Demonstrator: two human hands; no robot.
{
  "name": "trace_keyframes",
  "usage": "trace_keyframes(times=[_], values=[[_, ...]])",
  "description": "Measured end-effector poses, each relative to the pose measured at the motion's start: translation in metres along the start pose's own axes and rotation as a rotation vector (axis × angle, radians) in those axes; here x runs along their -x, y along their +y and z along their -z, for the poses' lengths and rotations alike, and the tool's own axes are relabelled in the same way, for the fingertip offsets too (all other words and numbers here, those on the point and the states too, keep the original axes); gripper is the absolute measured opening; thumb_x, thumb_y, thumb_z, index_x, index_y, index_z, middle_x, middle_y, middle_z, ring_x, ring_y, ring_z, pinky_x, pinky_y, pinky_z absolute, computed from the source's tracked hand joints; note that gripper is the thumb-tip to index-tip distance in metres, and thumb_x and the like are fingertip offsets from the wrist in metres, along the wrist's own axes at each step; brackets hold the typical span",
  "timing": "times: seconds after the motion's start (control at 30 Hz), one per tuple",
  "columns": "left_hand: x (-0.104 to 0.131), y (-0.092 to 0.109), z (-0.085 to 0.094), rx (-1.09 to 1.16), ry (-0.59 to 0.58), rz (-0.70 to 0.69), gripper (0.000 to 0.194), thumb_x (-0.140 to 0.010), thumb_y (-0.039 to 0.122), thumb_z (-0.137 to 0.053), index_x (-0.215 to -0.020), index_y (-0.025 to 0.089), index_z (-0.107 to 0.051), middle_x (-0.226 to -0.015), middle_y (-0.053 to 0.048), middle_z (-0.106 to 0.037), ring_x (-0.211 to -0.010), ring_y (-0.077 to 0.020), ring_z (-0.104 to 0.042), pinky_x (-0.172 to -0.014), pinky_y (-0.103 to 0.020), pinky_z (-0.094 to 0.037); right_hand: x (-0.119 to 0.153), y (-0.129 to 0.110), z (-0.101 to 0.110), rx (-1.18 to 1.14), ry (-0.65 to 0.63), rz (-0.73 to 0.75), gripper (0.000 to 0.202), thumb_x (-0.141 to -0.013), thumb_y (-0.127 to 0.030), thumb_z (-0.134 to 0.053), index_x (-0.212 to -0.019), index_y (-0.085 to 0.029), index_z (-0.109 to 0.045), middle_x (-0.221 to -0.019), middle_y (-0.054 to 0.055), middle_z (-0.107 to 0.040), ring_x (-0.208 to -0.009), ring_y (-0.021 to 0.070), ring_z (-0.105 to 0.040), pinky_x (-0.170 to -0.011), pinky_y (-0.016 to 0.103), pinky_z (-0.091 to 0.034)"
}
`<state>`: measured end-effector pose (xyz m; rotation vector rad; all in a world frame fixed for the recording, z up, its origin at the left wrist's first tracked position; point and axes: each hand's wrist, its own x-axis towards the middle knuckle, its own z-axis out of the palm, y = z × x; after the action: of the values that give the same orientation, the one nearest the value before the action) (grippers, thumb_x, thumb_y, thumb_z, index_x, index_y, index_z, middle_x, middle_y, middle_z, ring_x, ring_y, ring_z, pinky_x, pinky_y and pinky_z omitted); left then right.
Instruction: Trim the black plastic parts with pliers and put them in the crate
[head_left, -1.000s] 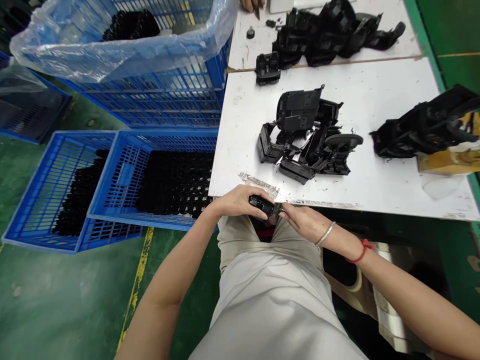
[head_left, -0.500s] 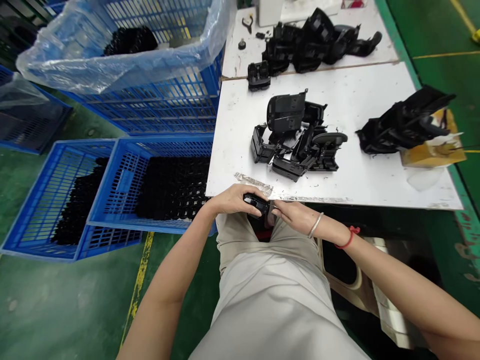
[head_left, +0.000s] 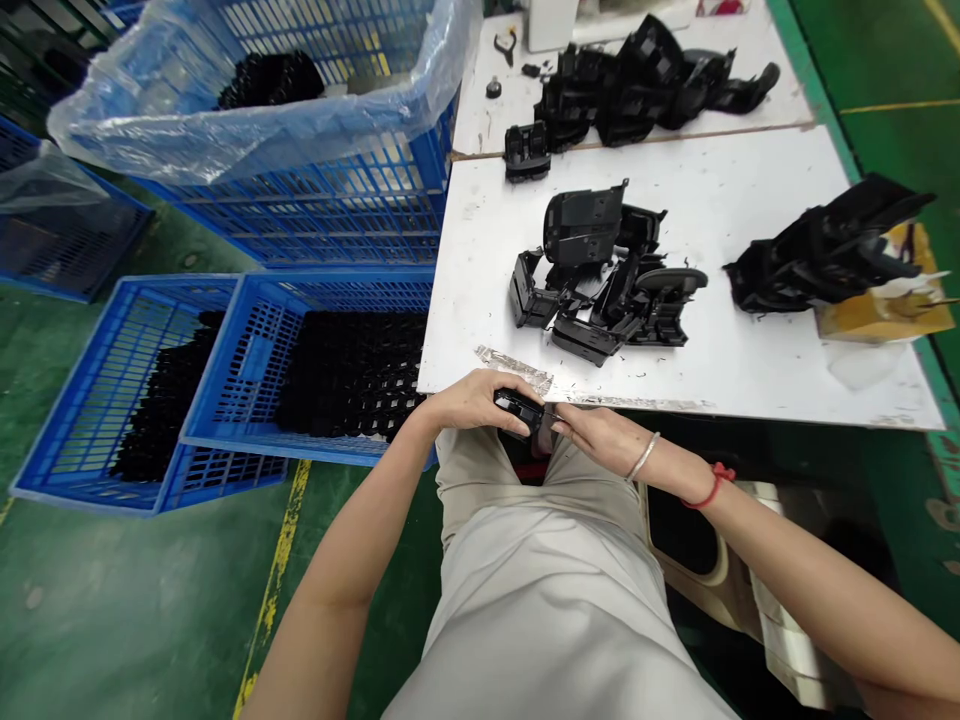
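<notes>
At the table's front edge, my left hand is closed round a small glossy black plastic part. My right hand is closed too, its fingers pinched on a thin metal tool whose tip meets the right end of the part. Most of that tool is hidden, so its exact kind does not show. Just beyond my hands lies a heap of black plastic parts on the white table. A strip of worn clear tape is stuck near the edge.
More black parts, pliers and a small dark knob lie farther back. Stacked parts lean on a yellow box at right. Blue crates of black parts and a plastic-lined crate stand left.
The whole view has shifted slightly, so things appear a little farther right. My hands keep their hold on the black part and the thin tool, the tool tip still at the part's end.
</notes>
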<state>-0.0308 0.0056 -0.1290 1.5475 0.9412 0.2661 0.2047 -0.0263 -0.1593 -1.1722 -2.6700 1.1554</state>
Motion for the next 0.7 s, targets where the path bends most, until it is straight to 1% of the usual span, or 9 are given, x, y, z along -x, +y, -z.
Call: trace_keyframes(times=[0.17, 0.3, 0.4, 0.5, 0.6, 0.7], values=[[-0.001, -0.003, 0.001, 0.013, -0.005, -0.016, 0.041, -0.063, 0.029, -0.08, -0.1, 0.017, -0.07, -0.098, -0.004, -0.07, -0.093, -0.0194, -0.063, -0.083, -0.027, -0.047, -0.005, 0.0, 0.004, -0.111, -0.032, 0.016, 0.021, -0.098, -0.03, -0.032, -0.093, -0.02, -0.05, -0.076, 0.004, -0.064, -0.065, 0.0165, -0.059, -0.061, 0.027, -0.042], [-0.001, -0.003, 0.001, 0.006, -0.005, -0.011, 0.041, -0.063, 0.028, -0.08, -0.101, 0.016, -0.07, -0.098, -0.004, -0.07, -0.093, -0.019, -0.063, -0.083, -0.026, -0.046, -0.007, -0.002, 0.002, -0.112, -0.015, 0.03, 0.021, -0.098, -0.03, -0.032, -0.095, -0.019, -0.05, -0.077, 0.004, -0.065, -0.065, 0.0167, -0.059, -0.061, 0.027, -0.042], [-0.001, -0.002, 0.001, -0.005, -0.01, -0.006, 0.041, -0.064, 0.029, -0.079, -0.101, 0.017, -0.069, -0.099, -0.005, -0.07, -0.093, -0.019, -0.063, -0.084, -0.027, -0.046, -0.006, -0.004, -0.002, -0.05, 0.005, 0.013, 0.019, -0.099, -0.029, -0.032, -0.096, -0.019, -0.049, -0.077, 0.004, -0.065, -0.064, 0.0165, -0.06, -0.059, 0.025, -0.04], [-0.001, -0.001, 0.0, -0.011, -0.009, -0.005, 0.041, -0.064, 0.029, -0.079, -0.102, 0.016, -0.069, -0.099, -0.005, -0.07, -0.093, -0.0191, -0.063, -0.083, -0.027, -0.046, -0.004, -0.005, -0.004, 0.06, 0.023, -0.014, 0.018, -0.099, -0.029, -0.033, -0.095, -0.019, -0.047, -0.073, 0.004, -0.064, -0.061, 0.017, -0.059, -0.055, 0.025, -0.036], [0.0, -0.001, 0.0, -0.008, -0.001, -0.007, 0.041, -0.064, 0.029, -0.079, -0.102, 0.016, -0.069, -0.098, -0.005, -0.07, -0.092, -0.0187, -0.063, -0.082, -0.026, -0.046, 0.001, -0.005, -0.002, 0.174, 0.037, -0.025, 0.019, -0.099, -0.029, -0.032, -0.095, -0.018, -0.046, -0.071, 0.005, -0.063, -0.06, 0.0183, -0.058, -0.051, 0.025, -0.031], [0.0, -0.002, 0.0, -0.005, 0.007, -0.01, 0.041, -0.064, 0.029, -0.079, -0.101, 0.016, -0.069, -0.098, -0.004, -0.07, -0.092, -0.0185, -0.063, -0.082, -0.026, -0.046, 0.007, -0.009, 0.001, 0.292, 0.054, -0.046, 0.021, -0.099, -0.03, -0.031, -0.094, -0.018, -0.047, -0.073, 0.006, -0.065, -0.06, 0.0185, -0.059, -0.048, 0.025, -0.026]])
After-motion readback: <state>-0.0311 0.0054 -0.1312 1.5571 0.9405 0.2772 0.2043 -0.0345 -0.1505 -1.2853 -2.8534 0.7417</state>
